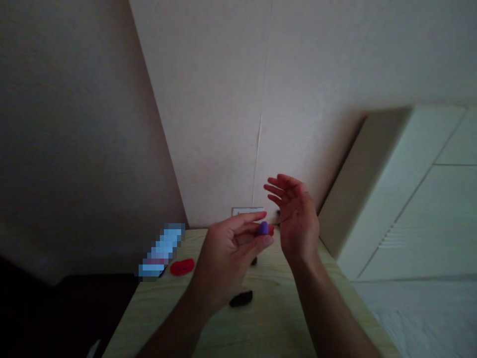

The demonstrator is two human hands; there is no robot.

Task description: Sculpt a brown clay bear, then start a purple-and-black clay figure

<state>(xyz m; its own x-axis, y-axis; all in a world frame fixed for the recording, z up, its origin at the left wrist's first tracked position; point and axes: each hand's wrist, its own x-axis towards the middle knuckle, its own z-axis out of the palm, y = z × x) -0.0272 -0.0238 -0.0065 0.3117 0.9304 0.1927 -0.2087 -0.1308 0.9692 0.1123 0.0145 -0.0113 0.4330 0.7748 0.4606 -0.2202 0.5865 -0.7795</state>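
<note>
Between the thumb and fingers of my left hand (233, 253) is a small purple piece (264, 228), too small to name its kind. My right hand (298, 216) is raised just to the right of it, palm turned inward, with fingers apart and nothing in them. Both hands are above a light wooden table (272, 318). Below my left hand lies a dark, elongated object (241, 299), and a smaller dark bit (254, 261) is partly hidden behind that hand. A red oval item (182, 267) with dark marks rests to the left of my left hand.
A blurred-out bright blue rectangle (162, 251) stands at the table's left edge. Behind the table is a pale wall (216, 124) with a white plate (238, 211) low on it. A cream-coloured headboard-like panel (402, 199) rises on the right.
</note>
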